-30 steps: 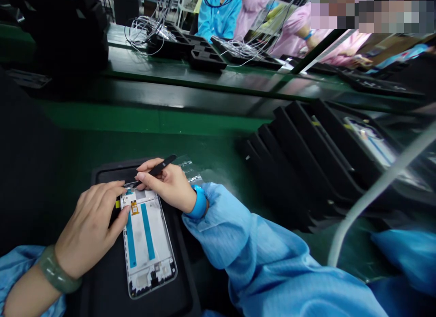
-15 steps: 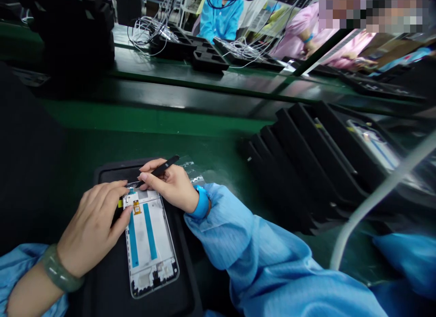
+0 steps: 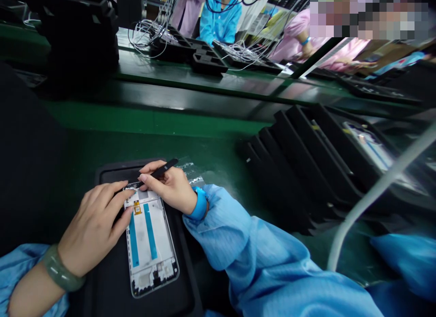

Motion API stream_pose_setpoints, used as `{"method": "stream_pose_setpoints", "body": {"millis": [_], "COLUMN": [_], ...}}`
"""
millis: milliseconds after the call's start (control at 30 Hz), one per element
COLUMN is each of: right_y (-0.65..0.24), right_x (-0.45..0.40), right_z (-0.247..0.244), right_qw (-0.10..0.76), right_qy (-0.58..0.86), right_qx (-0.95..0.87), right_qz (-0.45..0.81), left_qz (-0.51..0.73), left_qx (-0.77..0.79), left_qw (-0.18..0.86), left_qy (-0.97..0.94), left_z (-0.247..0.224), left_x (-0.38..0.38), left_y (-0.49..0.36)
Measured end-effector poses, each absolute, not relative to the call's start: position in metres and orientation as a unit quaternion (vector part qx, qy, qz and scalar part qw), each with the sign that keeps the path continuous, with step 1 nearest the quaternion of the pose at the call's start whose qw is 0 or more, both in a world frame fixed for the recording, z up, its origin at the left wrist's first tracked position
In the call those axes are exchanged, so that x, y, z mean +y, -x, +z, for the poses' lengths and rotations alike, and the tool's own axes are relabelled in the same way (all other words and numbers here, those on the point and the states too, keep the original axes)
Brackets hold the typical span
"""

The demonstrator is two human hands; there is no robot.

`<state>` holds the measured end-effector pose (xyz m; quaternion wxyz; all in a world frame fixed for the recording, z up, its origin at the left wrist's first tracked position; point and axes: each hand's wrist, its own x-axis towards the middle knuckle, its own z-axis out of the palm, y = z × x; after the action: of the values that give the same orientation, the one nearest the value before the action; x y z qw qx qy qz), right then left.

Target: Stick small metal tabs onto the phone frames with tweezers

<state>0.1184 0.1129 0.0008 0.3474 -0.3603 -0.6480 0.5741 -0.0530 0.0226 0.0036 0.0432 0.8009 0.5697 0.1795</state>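
Observation:
A phone frame, pale inside with two blue strips and an orange flex cable, lies in a black tray. My left hand rests with fingers spread over the frame's upper left corner. Its index fingertip presses on the top part, with the thumb at the left side near the cable. Black tweezers are pinched in my right hand, pointing down left at the frame's top end. Fingers hide the tip and what it touches.
Clear plastic film lies behind my right hand. At right leans a stack of black trays, the top one holding another phone frame. A pale hose arcs before it. People, cables and trays are across the bench.
My left index finger has moved right onto the frame's upper corner, covering the small blue piece there. The tweezers have shifted slightly. The view has turned a little.

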Motion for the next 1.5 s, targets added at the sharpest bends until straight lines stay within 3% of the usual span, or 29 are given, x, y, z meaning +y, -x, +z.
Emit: {"method": "stream_pose_setpoints", "body": {"millis": [500, 767, 1000, 1500], "right_y": [-0.121, -0.118, -0.111, -0.117], "right_x": [0.113, 0.131, 0.133, 0.128], "right_z": [0.002, 0.022, 0.003, 0.009], "right_qw": [0.324, 0.46, 0.372, 0.316], "right_qy": [0.365, 0.337, 0.312, 0.312], "right_qx": [-0.742, -0.573, -0.609, -0.756], "right_qz": [0.459, 0.589, 0.628, 0.48], "left_qz": [0.135, 0.148, 0.157, 0.156], "left_qx": [0.547, 0.554, 0.567, 0.565], "left_qw": [-0.066, -0.064, -0.037, -0.036], "left_qy": [-0.824, -0.816, -0.808, -0.81], "left_z": [0.007, 0.004, 0.002, 0.001], "left_x": [0.023, 0.023, 0.021, 0.021], "left_y": [0.047, 0.044, 0.045, 0.045]}}
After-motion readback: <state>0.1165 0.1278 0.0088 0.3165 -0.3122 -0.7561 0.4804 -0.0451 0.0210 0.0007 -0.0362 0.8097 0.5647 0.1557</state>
